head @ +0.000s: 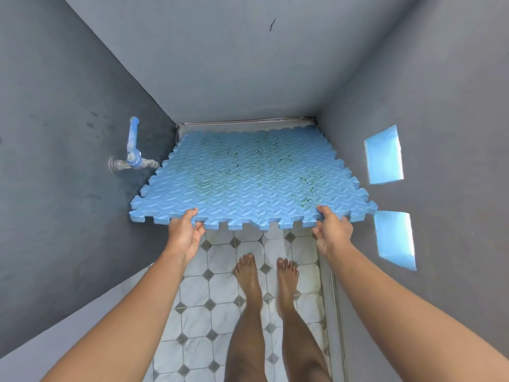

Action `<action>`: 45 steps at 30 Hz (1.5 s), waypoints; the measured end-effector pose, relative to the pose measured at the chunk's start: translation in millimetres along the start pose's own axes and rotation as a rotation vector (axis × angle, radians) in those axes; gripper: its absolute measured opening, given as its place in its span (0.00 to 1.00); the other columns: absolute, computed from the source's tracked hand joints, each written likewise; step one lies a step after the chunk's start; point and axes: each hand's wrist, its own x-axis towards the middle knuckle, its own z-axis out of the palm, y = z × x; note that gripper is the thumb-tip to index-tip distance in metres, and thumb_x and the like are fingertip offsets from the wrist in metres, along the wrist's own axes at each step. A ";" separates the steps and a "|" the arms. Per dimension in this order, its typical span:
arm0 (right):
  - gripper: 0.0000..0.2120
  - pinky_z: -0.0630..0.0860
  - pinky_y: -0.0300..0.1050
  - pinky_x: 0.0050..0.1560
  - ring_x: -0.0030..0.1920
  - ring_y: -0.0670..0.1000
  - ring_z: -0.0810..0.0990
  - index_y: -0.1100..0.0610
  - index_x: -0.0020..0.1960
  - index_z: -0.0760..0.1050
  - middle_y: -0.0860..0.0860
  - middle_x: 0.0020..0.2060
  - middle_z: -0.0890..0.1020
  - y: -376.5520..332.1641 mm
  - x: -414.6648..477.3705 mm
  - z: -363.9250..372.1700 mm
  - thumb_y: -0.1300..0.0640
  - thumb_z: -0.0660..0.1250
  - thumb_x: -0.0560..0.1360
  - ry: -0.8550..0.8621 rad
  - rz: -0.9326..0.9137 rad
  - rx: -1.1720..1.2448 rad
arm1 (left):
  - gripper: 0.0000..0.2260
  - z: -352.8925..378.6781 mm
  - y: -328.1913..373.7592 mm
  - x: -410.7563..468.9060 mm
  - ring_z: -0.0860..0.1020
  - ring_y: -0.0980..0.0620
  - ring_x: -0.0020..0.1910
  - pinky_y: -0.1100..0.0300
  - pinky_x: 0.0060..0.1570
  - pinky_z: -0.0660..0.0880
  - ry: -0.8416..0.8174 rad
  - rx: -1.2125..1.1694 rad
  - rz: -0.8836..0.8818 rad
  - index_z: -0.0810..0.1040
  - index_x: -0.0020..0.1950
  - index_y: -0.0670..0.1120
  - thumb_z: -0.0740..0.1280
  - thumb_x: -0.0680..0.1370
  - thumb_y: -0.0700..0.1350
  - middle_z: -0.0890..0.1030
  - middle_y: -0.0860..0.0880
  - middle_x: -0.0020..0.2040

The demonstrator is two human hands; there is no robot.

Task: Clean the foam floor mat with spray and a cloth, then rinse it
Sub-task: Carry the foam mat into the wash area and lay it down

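Note:
A light blue foam floor mat [248, 177] with interlocking toothed edges and a ridged surface is held out in front of me, its near edge raised above the floor. Green and dark specks stain its middle and right side. My left hand [184, 230] grips the near edge left of centre. My right hand [332, 230] grips the same edge near the right corner. The far edge reaches the base of the back wall. No spray bottle or cloth is in view.
A tap with a blue handle [132, 155] sticks out of the grey left wall beside the mat. Grey walls close in on three sides. The floor [220, 288] has white marble-look tiles with grey diamonds. My bare feet [264, 274] stand below the mat. Two blue light patches [384, 155] mark the right wall.

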 end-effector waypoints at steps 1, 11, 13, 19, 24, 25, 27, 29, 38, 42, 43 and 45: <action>0.11 0.63 0.36 0.21 0.21 0.44 0.69 0.61 0.55 0.74 0.53 0.35 0.78 -0.2 -1.1 -1.1 0.66 0.71 0.75 0.001 0.001 -0.003 | 0.10 -0.8 -0.3 -1.2 0.84 0.57 0.33 0.65 0.30 0.80 -0.007 -0.001 -0.004 0.70 0.64 0.41 0.64 0.84 0.35 0.78 0.47 0.50; 0.13 0.76 0.41 0.27 0.30 0.50 0.78 0.62 0.55 0.73 0.54 0.36 0.79 8.8 0.8 -10.4 0.69 0.72 0.74 0.053 0.050 -0.004 | 0.22 -15.8 -13.4 5.7 0.83 0.50 0.49 0.62 0.34 0.83 0.022 0.034 0.050 0.65 0.76 0.34 0.66 0.83 0.36 0.77 0.40 0.64; 0.12 0.76 0.39 0.24 0.29 0.50 0.77 0.61 0.54 0.74 0.55 0.37 0.80 7.7 4.8 -10.1 0.69 0.72 0.74 0.046 0.058 -0.010 | 0.23 -15.7 -14.1 7.7 0.83 0.50 0.50 0.62 0.35 0.83 0.014 0.020 0.057 0.64 0.76 0.35 0.66 0.83 0.36 0.77 0.40 0.66; 0.16 0.83 0.52 0.42 0.36 0.51 0.83 0.62 0.61 0.74 0.54 0.41 0.83 12.3 26.9 -4.9 0.69 0.71 0.75 -0.031 0.090 0.031 | 0.25 -0.1 -11.9 23.9 0.83 0.49 0.51 0.57 0.47 0.83 -0.017 0.022 0.081 0.60 0.78 0.38 0.66 0.83 0.36 0.73 0.37 0.73; 0.14 0.84 0.53 0.47 0.40 0.51 0.83 0.57 0.58 0.72 0.54 0.44 0.83 2.9 40.5 13.0 0.68 0.70 0.76 -0.126 0.037 0.079 | 0.18 5.4 -8.8 44.4 0.82 0.50 0.52 0.55 0.52 0.81 -0.048 -0.035 0.078 0.65 0.70 0.42 0.66 0.83 0.35 0.74 0.39 0.72; 0.14 0.84 0.52 0.45 0.40 0.51 0.83 0.57 0.58 0.72 0.55 0.44 0.83 -1.2 44.0 15.8 0.69 0.70 0.76 -0.126 0.026 0.067 | 0.16 6.6 -11.8 47.2 0.83 0.49 0.52 0.52 0.57 0.81 -0.052 -0.049 0.059 0.66 0.69 0.42 0.66 0.83 0.35 0.75 0.38 0.72; 0.14 0.84 0.51 0.40 0.40 0.52 0.83 0.59 0.60 0.72 0.55 0.45 0.83 -12.7 52.3 20.9 0.69 0.69 0.76 -0.136 0.024 0.031 | 0.13 12.7 -19.0 51.7 0.83 0.45 0.57 0.46 0.66 0.77 -0.057 -0.091 0.000 0.68 0.67 0.41 0.65 0.83 0.34 0.75 0.37 0.72; 0.15 0.84 0.55 0.40 0.43 0.54 0.85 0.63 0.62 0.74 0.57 0.47 0.83 -23.2 64.4 24.8 0.70 0.69 0.77 -0.148 0.040 -0.024 | 0.14 20.4 -25.9 56.8 0.82 0.43 0.61 0.44 0.68 0.76 -0.046 -0.095 -0.045 0.70 0.69 0.38 0.64 0.84 0.34 0.76 0.37 0.71; 0.08 0.82 0.45 0.28 0.38 0.50 0.85 0.56 0.54 0.77 0.53 0.46 0.85 13.8 103.2 3.4 0.55 0.72 0.77 -0.119 0.233 -0.328 | 0.22 12.2 -49.8 65.3 0.77 0.43 0.69 0.48 0.59 0.79 0.109 0.147 -0.375 0.70 0.77 0.45 0.66 0.84 0.49 0.77 0.41 0.54; 0.04 0.84 0.46 0.37 0.40 0.50 0.80 0.59 0.54 0.77 0.53 0.40 0.79 40.1 102.3 -10.0 0.59 0.68 0.80 -0.071 0.263 -0.250 | 0.21 2.1 -60.8 64.9 0.77 0.45 0.69 0.48 0.64 0.78 0.122 0.097 -0.359 0.68 0.77 0.45 0.65 0.85 0.47 0.75 0.38 0.58; 0.05 0.83 0.48 0.48 0.44 0.51 0.80 0.60 0.56 0.76 0.54 0.41 0.77 45.5 101.8 -11.9 0.60 0.66 0.81 -0.064 0.267 -0.208 | 0.21 0.3 -65.1 64.4 0.76 0.45 0.71 0.49 0.64 0.77 0.117 0.101 -0.346 0.68 0.77 0.45 0.65 0.85 0.47 0.74 0.37 0.64; 0.10 0.76 0.55 0.64 0.47 0.52 0.79 0.61 0.63 0.74 0.54 0.41 0.76 56.6 105.3 -16.2 0.63 0.64 0.82 -0.046 0.270 -0.164 | 0.23 -3.1 -76.9 65.5 0.74 0.43 0.73 0.50 0.67 0.75 0.090 0.146 -0.325 0.67 0.79 0.46 0.65 0.84 0.48 0.72 0.36 0.71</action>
